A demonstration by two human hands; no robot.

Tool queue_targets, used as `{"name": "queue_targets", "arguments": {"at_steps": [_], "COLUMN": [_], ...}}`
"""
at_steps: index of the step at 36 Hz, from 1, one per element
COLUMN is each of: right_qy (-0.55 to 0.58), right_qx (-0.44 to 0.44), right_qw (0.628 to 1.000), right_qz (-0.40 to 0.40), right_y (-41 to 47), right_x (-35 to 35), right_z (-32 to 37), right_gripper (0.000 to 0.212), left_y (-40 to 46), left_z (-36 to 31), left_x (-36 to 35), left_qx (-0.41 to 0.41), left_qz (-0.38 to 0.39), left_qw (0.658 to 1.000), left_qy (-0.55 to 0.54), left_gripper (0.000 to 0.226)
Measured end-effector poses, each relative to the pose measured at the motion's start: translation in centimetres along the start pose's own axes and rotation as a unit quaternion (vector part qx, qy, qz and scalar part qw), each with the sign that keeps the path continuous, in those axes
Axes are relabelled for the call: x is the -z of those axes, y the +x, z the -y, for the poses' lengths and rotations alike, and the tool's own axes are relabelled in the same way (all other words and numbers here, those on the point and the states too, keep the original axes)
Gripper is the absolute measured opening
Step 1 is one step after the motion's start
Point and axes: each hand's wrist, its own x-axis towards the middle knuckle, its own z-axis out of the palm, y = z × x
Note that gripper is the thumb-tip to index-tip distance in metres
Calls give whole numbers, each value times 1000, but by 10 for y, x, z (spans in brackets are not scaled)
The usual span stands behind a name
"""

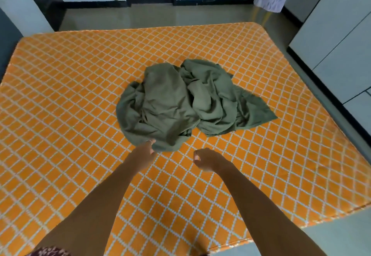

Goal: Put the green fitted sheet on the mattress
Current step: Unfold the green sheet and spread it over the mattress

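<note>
Sheet (186, 103) lies bunched in middle of mattress (60, 87). My left hand (143, 154) touches its near edge; grip, I can't tell. Right hand (206, 160) loosely curled, holding nothing. Sheet soft, light, floppy. I'd grab near edge, hunt corner.

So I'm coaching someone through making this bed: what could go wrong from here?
The green sheet lies bunched in the middle of the orange mattress, so its corners are hard to find; it may go on twisted or turned the wrong way. Only the left hand touches its near edge, while the right hand holds nothing: a one-handed pull would probably drag the heap rather than spread it.
</note>
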Motion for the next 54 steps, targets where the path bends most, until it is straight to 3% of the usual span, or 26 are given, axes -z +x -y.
{"name": "queue_targets", "arguments": {"at_steps": [8,15,20,24,28,33,37,39,42,45,51,54], "right_qy": [11,17,36,27,-49,-90,-134,-132,-69,78,312,423], "right_qx": [-62,-83,-101,-107,-131,-169,-170,-161,-146,-157,-165,-158], "right_qw": [996,996,992,992,989,980,972,970,972,970,920,872], "right_qz": [-58,-15,-72,-58,-40,-62,-90,-123,-169,-168,-173,-186], "right_y": [34,104,156,185,213,243,258,262,266,265,256,245], "right_x": [25,31,28,13,-2,-20,-29,-29,-23,-11,28,51], "right_z": [-77,-152,-192,-218,-243,-270,-279,-283,-287,-284,-266,-251], "right_gripper": [27,28,29,31,46,64,59,46,30,26,13,24], "left_y": [62,125,173,193,208,217,215,212,205,193,170,158], "left_z": [-66,-90,-108,-124,-127,-128,-112,-101,-81,-63,-56,-68], "left_x": [-16,-43,-65,-83,-100,-105,-107,-104,-97,-86,-68,-62], "left_qx": [-42,8,26,51,52,77,108,139,190,216,221,211], "left_qz": [25,38,60,89,116,124,86,78,85,113,130,133], "left_qw": [999,999,998,995,992,988,988,985,972,964,959,959], "left_qy": [-5,15,13,-3,-3,-56,-62,-73,-106,-107,-121,-135], "left_gripper": [51,50,50,52,54,74,48,45,42,41,41,43]}}
